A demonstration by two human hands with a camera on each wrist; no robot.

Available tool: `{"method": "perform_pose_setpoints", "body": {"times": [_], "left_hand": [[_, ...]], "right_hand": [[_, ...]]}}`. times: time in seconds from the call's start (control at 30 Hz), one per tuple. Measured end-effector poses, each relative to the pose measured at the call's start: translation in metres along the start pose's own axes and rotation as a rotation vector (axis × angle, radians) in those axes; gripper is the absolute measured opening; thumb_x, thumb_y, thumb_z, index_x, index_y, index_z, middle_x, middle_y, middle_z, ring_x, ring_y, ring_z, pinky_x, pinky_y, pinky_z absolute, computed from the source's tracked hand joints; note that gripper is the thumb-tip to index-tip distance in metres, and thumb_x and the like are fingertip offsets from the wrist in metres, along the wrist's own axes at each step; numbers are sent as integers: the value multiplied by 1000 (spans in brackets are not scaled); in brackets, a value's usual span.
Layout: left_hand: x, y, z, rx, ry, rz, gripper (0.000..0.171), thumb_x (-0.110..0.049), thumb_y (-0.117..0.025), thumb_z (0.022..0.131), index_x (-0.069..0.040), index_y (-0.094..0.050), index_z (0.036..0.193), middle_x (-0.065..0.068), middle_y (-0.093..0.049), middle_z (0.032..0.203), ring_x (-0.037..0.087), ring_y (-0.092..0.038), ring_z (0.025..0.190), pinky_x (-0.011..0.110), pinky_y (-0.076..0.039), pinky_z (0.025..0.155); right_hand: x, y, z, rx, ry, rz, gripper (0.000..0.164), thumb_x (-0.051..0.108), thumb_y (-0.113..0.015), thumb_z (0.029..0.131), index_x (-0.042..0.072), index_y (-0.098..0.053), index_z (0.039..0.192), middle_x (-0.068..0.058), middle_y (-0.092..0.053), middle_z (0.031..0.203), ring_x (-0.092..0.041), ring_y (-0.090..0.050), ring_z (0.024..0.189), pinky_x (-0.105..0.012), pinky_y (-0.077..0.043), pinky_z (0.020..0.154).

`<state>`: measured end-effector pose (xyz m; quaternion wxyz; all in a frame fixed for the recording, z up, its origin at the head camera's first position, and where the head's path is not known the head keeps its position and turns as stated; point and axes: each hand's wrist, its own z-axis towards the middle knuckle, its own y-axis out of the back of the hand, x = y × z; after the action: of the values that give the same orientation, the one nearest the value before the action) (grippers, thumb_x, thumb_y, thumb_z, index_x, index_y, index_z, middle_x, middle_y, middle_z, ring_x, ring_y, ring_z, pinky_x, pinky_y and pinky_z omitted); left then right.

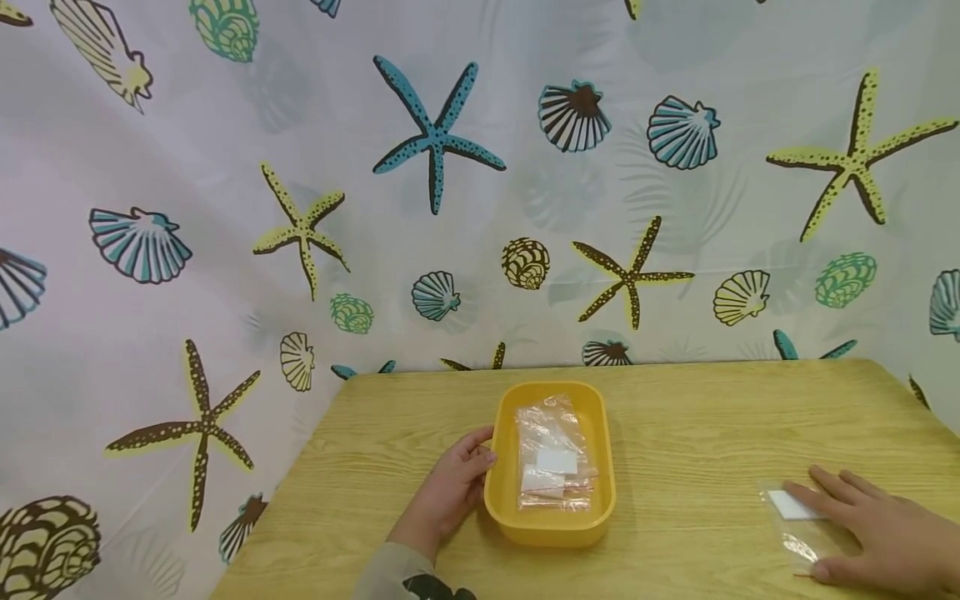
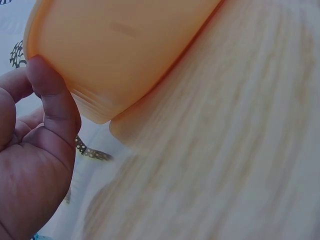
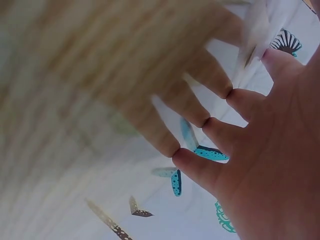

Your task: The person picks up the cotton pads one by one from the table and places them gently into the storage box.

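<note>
A yellow plastic bin (image 1: 550, 533) stands on the table with several clear zip bags (image 1: 543, 429) inside, small white pieces showing in them. My left hand (image 1: 450, 483) pinches the bin's left rim, thumb and fingers bent around it; the left wrist view shows the bin's side wall (image 2: 125, 55) beside the curled fingers. Far to the right, another clear zip bag (image 1: 797, 537) with a white piece (image 1: 795, 505) lies flat on the wood. My right hand (image 1: 892, 533) rests over that bag, fingers spread and fairly straight. In the right wrist view its fingertips touch the glossy tabletop.
The wood-grain table (image 1: 690, 450) spreads between the bin and the right hand. Behind it and along the left hangs a pale curtain (image 1: 480, 250) printed with starfish and shells.
</note>
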<state>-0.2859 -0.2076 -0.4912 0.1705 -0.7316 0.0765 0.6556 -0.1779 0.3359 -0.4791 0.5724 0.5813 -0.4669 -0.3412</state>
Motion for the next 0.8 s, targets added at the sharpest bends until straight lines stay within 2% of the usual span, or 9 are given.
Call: {"method": "perform_pose_setpoints", "body": {"times": [0.2,0.37,0.6,0.8], "left_hand": [[-1,-2,2,15,-8,-10,51,-11,-52,106,-6,-38,154,14,-54,108,17,-59,80,28,-57,71],[-3,-4,4,39,-9,-19,52,-10,-51,106,-5,-36,155,13,-54,106,15,-57,77,27,-55,68],[-4,-2,6,21,-12,5,52,-14,-53,106,-8,-38,155,14,-54,109,17,-57,82,28,-56,71],[-1,1,1,25,2,-7,54,-13,-52,106,-6,-34,156,17,-54,114,18,-59,84,29,-57,73]], "right_hand": [[-5,-5,-2,-55,53,4,88,69,-65,85,26,-37,157,-32,-36,152,-67,-37,126,-74,-46,75],[-9,-9,-2,-114,98,7,84,66,-67,86,29,-39,156,-29,-40,151,-69,-42,120,-72,-48,69],[-8,-10,2,-105,90,-13,73,66,-59,91,34,-42,155,-23,-43,152,-69,-42,121,-74,-47,72],[-6,-12,6,-49,99,-18,65,58,-53,99,28,-43,156,-25,-43,152,-65,-42,124,-70,-49,78]]}}
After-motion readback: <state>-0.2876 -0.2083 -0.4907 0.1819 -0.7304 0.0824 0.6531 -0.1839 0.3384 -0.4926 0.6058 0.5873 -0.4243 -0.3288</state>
